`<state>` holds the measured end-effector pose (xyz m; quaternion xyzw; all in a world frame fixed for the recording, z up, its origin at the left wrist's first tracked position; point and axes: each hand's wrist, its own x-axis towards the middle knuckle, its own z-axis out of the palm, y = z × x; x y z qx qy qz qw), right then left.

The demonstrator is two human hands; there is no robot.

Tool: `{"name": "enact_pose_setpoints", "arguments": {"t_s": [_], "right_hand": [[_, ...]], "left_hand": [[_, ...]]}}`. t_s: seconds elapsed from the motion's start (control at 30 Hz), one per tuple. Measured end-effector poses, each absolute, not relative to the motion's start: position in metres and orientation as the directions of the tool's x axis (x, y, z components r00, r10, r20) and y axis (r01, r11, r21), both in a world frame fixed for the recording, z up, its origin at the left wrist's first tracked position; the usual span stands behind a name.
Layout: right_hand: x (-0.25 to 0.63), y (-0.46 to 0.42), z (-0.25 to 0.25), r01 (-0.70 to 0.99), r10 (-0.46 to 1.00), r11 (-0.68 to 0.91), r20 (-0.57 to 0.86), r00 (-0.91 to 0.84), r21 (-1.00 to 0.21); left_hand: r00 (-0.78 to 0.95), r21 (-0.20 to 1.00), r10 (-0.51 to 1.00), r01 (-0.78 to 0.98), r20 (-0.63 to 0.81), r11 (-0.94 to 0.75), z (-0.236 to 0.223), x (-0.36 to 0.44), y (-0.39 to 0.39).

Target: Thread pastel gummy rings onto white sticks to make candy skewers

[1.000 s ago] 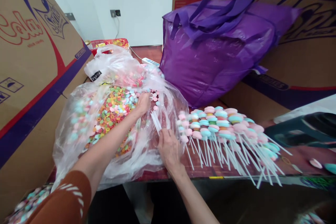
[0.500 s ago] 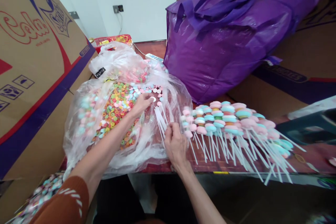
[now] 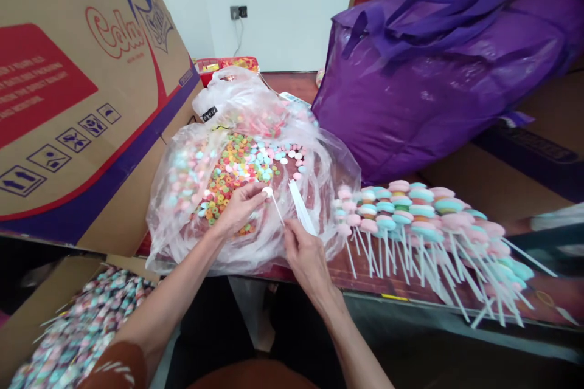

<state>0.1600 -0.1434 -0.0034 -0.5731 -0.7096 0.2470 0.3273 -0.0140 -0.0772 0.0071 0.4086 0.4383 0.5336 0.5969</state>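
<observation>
**White candy pinched at the tip of a white stick over a clear plastic bag**

White candy (image 3: pixel 268 192), seen from the head camera, sits between the thumb and fingers of a worker's left hand (image 3: pixel 241 208), above the clear plastic bag (image 3: pixel 159 228). The right hand (image 3: pixel 309 255) pinches a slender white stick (image 3: pixel 278 210) near its lower end, its upper end at the candy; whether it has pierced the candy cannot be told. A bundle of sticks (image 3: pixel 301 205) rises just beyond the right hand, over the bag; whether the fingers touch it is unclear.

Multicolored ring candies (image 3: pixel 222 179) and pastel discs (image 3: pixel 264 164) spread across the bag. To the bag's right, rows of pink and blue candy skewers (image 3: pixel 422 209) lie on a dark red table (image 3: pixel 296 80), their sticks jutting toward the worker. Behind the bag and to its right leans a purple bag (image 3: pixel 410 109); to its left stands a printed carton (image 3: pixel 68 97). Below and left of the clear plastic bag, an open box (image 3: pixel 34 301) holds many more candies.
</observation>
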Motion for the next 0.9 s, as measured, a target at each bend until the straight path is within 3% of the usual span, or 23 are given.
{"name": "enact_pose_setpoints", "arguments": {"t_s": [0.53, 0.7, 0.9], "right_hand": [[0.15, -0.151, -0.002, 0.421, 0.97, 0.241, 0.207, -0.125, -0.874], [0.143, -0.148, -0.007, 0.419, 0.986, 0.167, 0.154, -0.066, -0.893], [0.143, -0.144, -0.012, 0.542, 0.989, 0.143, 0.102, -0.105, -0.828]], "left_hand": [[-0.024, 0.891, 0.968, -0.398, -0.248, 0.218, 0.002, -0.032, -0.098], [-0.057, 0.95, 0.976, -0.244, -0.212, 0.193, 0.002, -0.032, -0.101], [0.031, 0.986, 0.985, 0.002, -0.169, 0.169, -0.009, -0.037, -0.099]]}}
